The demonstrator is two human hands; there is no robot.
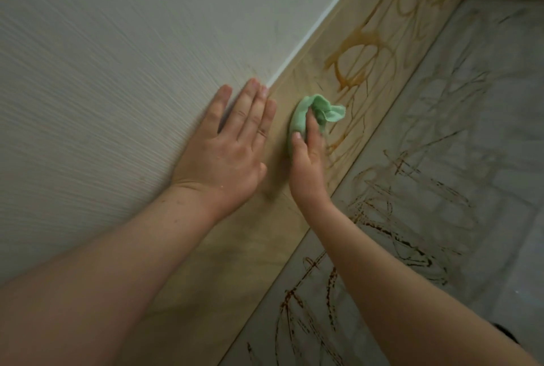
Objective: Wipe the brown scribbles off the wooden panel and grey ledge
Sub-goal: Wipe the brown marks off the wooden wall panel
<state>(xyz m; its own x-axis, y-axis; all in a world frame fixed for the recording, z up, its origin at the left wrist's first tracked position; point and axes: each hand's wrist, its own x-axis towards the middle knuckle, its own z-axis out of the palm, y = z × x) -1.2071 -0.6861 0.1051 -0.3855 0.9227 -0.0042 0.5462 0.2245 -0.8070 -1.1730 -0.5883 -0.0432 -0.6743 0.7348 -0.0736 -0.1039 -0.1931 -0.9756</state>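
- right hand (306, 153) grips the green cloth (312, 112), pressed on the wooden panel (241, 248).
- left hand (232, 141) lies flat, fingers straight, on the white wall (117, 71).
- brown scribbles (356, 65) start just ahead of the green cloth, up the panel's length; more cover the grey ledge (441, 189), rightward.

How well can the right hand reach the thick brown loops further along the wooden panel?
Probably yes. The right hand holds the green cloth on the wooden panel, and the brown loops lie just beyond it on the same surface. Nothing stands between them; the left hand rests on the wall, aside.
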